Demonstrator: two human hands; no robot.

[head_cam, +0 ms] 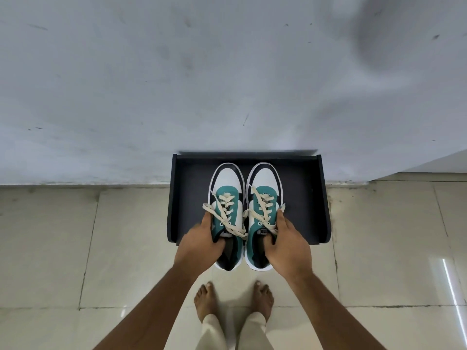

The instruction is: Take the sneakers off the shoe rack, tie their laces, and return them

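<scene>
Two teal, white and dark navy sneakers sit side by side over the dark shoe rack, toes toward the wall and heels past the rack's front edge. My left hand grips the left sneaker at its collar, fingers inside the opening. My right hand grips the right sneaker the same way. Cream laces lie loose and untied across both tongues, ends trailing over the sides.
The rack stands against a scuffed white wall. Beige floor tiles spread on both sides. My bare feet stand just in front of the rack, below the shoes.
</scene>
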